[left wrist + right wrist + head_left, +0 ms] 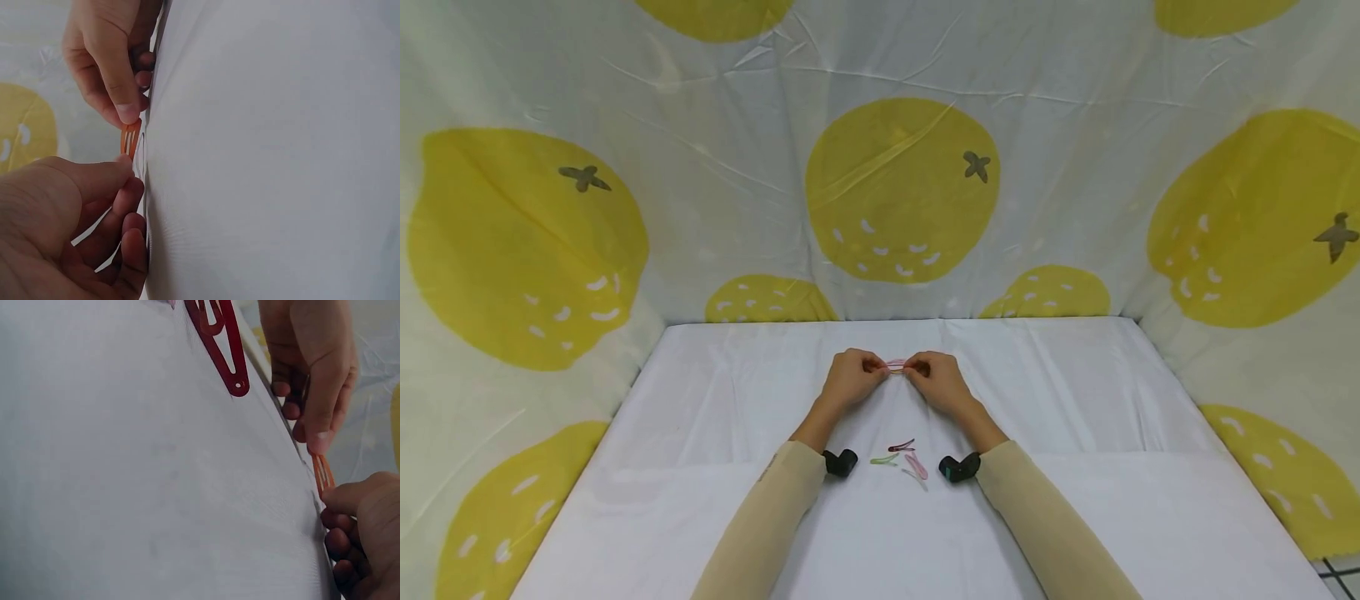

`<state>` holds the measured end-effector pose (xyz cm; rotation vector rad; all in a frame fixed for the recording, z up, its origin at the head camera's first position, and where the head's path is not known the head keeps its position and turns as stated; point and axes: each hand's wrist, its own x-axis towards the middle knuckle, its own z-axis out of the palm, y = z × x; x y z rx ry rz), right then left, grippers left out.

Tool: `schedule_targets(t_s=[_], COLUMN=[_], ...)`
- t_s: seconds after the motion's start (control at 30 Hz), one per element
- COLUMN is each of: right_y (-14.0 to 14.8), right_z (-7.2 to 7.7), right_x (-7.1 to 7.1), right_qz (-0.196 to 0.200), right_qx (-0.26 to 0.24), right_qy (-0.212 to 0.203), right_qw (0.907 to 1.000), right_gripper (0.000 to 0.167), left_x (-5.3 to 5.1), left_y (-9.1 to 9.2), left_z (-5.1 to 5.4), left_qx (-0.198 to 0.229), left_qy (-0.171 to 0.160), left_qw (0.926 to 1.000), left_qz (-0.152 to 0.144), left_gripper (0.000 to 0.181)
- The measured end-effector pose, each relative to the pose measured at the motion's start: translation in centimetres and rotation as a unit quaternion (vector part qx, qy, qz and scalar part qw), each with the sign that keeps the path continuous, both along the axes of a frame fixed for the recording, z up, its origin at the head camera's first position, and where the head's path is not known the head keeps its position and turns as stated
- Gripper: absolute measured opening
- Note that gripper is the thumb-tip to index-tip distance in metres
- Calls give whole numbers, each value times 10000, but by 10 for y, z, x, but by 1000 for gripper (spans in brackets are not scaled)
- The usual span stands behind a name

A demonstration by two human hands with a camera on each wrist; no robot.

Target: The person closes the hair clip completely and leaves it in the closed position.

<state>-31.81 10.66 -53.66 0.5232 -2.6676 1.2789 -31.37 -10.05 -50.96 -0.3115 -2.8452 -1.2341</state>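
An orange snap hair clip (pixel 130 140) is stretched between both hands, near the far part of the white table. My left hand (pixel 853 377) pinches one end of it between thumb and fingers. At the opposite end, the thumb and fingers of my right hand (pixel 940 382) pinch it too. Just beyond the fingertips, something pink (pixel 896 362) shows, partly hidden by the hands. Nearer to me lie a dark red snap hair clip (pixel 901 446), a green one (pixel 884 459), a pink one (pixel 917 465) and a pale one (pixel 915 479).
A white cloth covers the table (pixel 700 508). Behind it and on both sides hangs a pale curtain (pixel 700 167) printed with yellow lemons. Black wrist cameras (pixel 841 463) sit at both cuffs, either side of the loose clips.
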Motion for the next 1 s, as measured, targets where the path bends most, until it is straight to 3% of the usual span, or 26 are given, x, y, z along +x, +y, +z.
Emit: schedule_targets(t_s=[0.6,1.0], right_y=[-7,-7], right_z=[4,1], right_x=[-1,-3], right_qz=[-349,-384], right_qx=[15,8], right_qy=[-46,4], right_qw=[9994,9993], right_gripper=[6,9], left_x=[-2,-3], left_y=[12,12], left_z=[2,2], left_qx=[-263,-123], left_qy=[11,-17], left_qw=[9981,9984], left_qz=[556,545], left_gripper=[10,10])
